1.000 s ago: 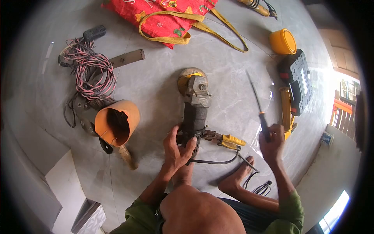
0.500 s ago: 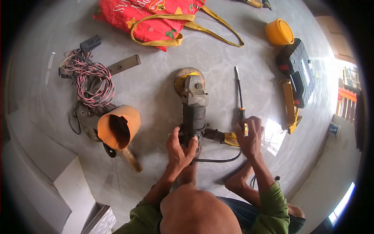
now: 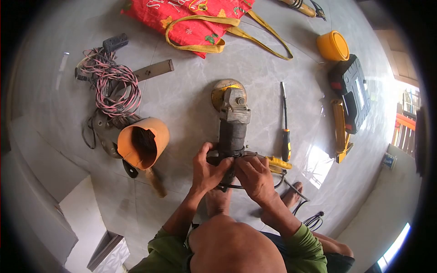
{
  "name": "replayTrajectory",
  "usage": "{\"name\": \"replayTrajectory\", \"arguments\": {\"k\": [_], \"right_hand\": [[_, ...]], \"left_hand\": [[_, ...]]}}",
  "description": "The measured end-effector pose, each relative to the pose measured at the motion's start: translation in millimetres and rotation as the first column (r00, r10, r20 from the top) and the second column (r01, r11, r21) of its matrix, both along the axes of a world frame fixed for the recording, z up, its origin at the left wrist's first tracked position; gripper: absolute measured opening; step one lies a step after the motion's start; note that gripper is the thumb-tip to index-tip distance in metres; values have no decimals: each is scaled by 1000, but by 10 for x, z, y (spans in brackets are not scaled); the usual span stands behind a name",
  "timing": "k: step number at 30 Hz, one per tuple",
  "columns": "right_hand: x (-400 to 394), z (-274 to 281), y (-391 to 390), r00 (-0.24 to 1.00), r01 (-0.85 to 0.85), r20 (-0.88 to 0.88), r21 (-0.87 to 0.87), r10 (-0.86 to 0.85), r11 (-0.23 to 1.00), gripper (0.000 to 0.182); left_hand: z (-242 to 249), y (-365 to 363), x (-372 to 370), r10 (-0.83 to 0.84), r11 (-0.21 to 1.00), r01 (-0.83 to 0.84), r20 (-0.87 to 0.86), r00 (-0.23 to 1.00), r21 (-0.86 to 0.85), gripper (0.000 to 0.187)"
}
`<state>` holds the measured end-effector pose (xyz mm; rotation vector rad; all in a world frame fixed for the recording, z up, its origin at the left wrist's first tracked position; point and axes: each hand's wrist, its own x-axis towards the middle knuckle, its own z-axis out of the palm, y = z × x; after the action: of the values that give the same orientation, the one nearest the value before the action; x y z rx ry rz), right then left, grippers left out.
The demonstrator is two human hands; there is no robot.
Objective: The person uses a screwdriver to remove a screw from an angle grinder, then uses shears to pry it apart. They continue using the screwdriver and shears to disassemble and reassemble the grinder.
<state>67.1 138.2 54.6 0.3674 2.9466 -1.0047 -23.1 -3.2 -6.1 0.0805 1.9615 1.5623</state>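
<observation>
An angle grinder (image 3: 233,132) with a worn disc (image 3: 229,94) lies in front of me, its disc end pointing away. My left hand (image 3: 208,169) grips the rear of the grinder from the left, thumb across the housing. From the other side, my right hand (image 3: 255,177) is closed at the same rear part, its fingertips bent against it; what exactly they pinch is hidden. Just beyond the right knuckles sits a yellow and black piece (image 3: 278,165), partly covered by the hand. A screwdriver (image 3: 285,136) with a black and yellow handle lies on the floor to the right.
On the left are a coiled pink and black cord (image 3: 118,93), a flat metal bar (image 3: 154,70) and an orange cut container (image 3: 144,142). A red bag (image 3: 191,25) lies ahead. A yellow tub (image 3: 333,46) and black case (image 3: 353,93) are on the right.
My right hand has left the screwdriver handle and moved left to the grinder's rear. The screwdriver stays on the floor. My left hand remains on the grinder.
</observation>
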Motion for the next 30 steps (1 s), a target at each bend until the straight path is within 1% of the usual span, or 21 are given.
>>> {"name": "replayTrajectory", "arguments": {"k": [2,3,5,6,8,10,11,13,14,16,17,18,19,20,22,23,25,26,28,30], "right_hand": [[8,-17,11,999,-9,34,-33,11,999,29],[6,-20,7,999,-19,35,-30,20,999,29],[-3,-16,-4,1000,13,13,-23,-12,1000,28],[-10,-1,4,1000,3,16,-18,-3,1000,28],[-32,32,16,996,-51,77,39,48,998,25],[-40,34,9,995,-68,74,34,66,997,25],[-48,36,11,995,-74,66,30,72,997,24],[-84,66,12,992,-74,100,17,72,997,22],[-97,75,15,989,-66,130,-1,66,998,20],[-109,61,13,991,-57,119,-6,57,998,18],[-117,55,9,993,-43,105,-13,44,999,16],[-131,66,27,993,-52,108,-14,53,999,16],[-150,88,65,985,-84,152,-17,86,996,15],[-170,108,94,974,-115,194,-19,117,993,14],[-213,135,129,969,-129,209,-23,131,991,12],[-223,145,139,965,-136,224,-29,139,990,11],[-220,128,148,969,-138,203,-26,140,990,11],[-220,120,149,974,-136,181,-26,139,990,11],[-232,133,149,972,-139,190,-6,137,990,11],[-248,163,160,972,-140,195,18,134,990,12]], "left_hand": [[7,2,-3,10,1000,-10,-1,1000,-6,43],[9,-2,-7,1,1000,-1,7,1000,-16,43],[28,-5,-14,4,1000,-3,20,1000,-22,43],[51,-3,-23,-3,1000,4,44,999,-22,43],[82,-4,-41,0,1000,2,72,997,-21,44],[92,-24,-46,-30,998,35,83,996,-61,45],[49,-45,-30,-20,998,25,86,996,-58,45],[-46,-90,-11,11,989,-62,352,936,134,57],[-70,-150,-11,16,988,-69,355,935,136,57],[-42,-263,-58,-98,947,-42,411,906,319,73],[-35,-285,-58,-90,947,-51,414,906,317,73],[-29,-303,-54,-125,961,9,404,906,278,78],[-15,-311,-57,-162,969,69,395,904,238,83],[6,-301,-72,-156,969,62,396,905,239,83],[52,-229,-130,-216,974,183,310,926,133,85],[33,-208,-130,-212,975,178,311,926,136,85],[-15,-168,-125,-248,969,247,122,961,25,84],[-26,-147,-128,-244,970,243,123,962,27,84],[-39,-109,-114,-196,979,192,52,979,68,79],[-21,-88,-120,-195,979,192,58,979,64,77]]}}
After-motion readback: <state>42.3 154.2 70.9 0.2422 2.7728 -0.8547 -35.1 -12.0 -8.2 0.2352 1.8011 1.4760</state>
